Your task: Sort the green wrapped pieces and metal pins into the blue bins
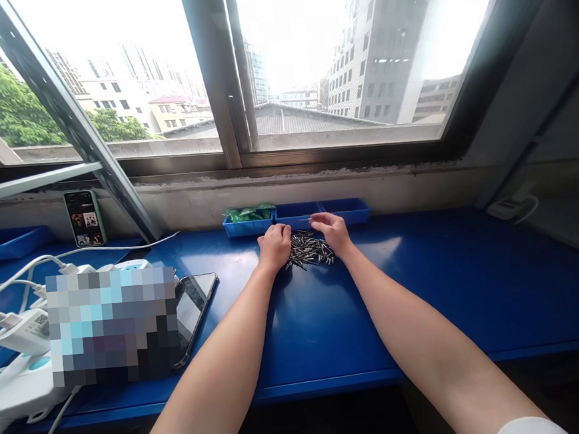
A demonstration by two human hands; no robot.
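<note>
Fingers of right hand (336, 235) pinched thin pale piece (306, 219); left hand (274, 247) curled, hold unclear; dark parts (309, 247) lay between, on surface (323, 335).

2 bare forearms observed, left (225, 359) and right (418, 324), extended forward and converging. Left hand (274, 246): back uppermost, fingers curled. Right hand (335, 233): fingers bent, directed inward. Hands near each other, not touching; closure of either grip undetermined.
</note>
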